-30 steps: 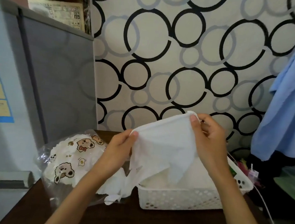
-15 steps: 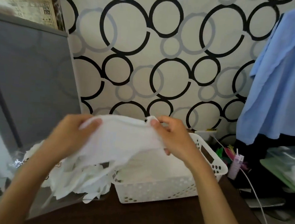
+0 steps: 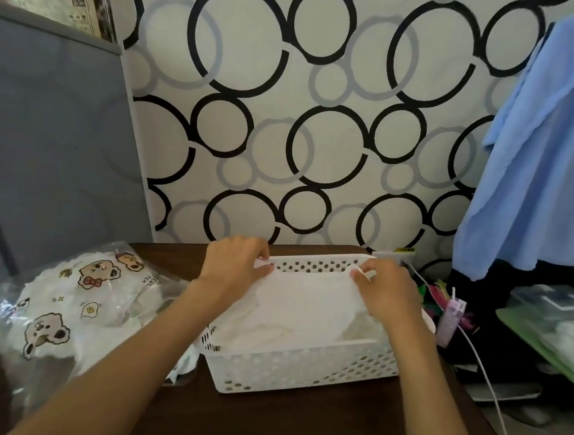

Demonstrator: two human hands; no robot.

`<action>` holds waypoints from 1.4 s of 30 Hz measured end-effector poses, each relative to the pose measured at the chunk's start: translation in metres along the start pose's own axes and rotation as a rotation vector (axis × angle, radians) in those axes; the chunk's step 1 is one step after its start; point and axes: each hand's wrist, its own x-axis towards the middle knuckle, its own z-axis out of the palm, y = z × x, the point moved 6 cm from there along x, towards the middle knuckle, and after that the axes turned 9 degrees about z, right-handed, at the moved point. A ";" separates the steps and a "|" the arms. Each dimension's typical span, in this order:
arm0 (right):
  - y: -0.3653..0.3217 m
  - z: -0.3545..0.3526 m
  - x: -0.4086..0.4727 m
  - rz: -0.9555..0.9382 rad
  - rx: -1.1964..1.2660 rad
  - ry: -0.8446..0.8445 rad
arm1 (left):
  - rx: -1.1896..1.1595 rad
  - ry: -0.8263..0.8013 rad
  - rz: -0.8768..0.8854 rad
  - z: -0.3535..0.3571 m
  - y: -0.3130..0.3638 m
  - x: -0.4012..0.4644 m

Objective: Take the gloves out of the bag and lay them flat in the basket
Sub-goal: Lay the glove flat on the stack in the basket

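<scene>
While both hands reach over the white basket (image 3: 301, 366), a thin white glove (image 3: 306, 308) lies stretched between them, its long axis running left to right, parallel to the basket's long sides; which end is the cuff cannot be told. The left hand (image 3: 233, 268) pinches the glove's far-left corner between thumb and curled fingers, at the basket's far rim. The right hand (image 3: 383, 290) pinches the far-right corner the same way. The glove is limp, filmy and wrinkled, sagging into the basket over more white material already inside.

Basket: rigid plastic, rectangular, walls perforated with round holes. It sits on the dark wooden table (image 3: 296, 424) toward the back edge, its right end near the table's right edge.

Bag (image 3: 76, 300): clear crinkled plastic printed with cartoon bears and eggs, stuffed with white gloves, at the table's left edge, just beside the basket. A white scrap pokes out between the two.

The table's front strip is bare wood. A grey cabinet (image 3: 50, 147) stands close on the left; blue cloth (image 3: 551, 152) hangs right.
</scene>
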 end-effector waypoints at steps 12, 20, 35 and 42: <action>-0.016 -0.033 -0.005 -0.147 0.130 0.084 | -0.265 -0.568 0.234 0.017 0.026 -0.046; -0.004 0.046 -0.012 -0.106 -0.406 -0.590 | -0.065 -0.757 0.269 0.066 0.024 -0.044; -0.074 0.000 -0.055 -0.321 -0.118 -0.287 | -0.300 -0.323 -0.192 -0.049 -0.099 -0.119; -0.163 0.054 -0.161 -0.729 -0.261 -0.245 | -0.290 -0.236 -0.143 -0.038 -0.118 -0.120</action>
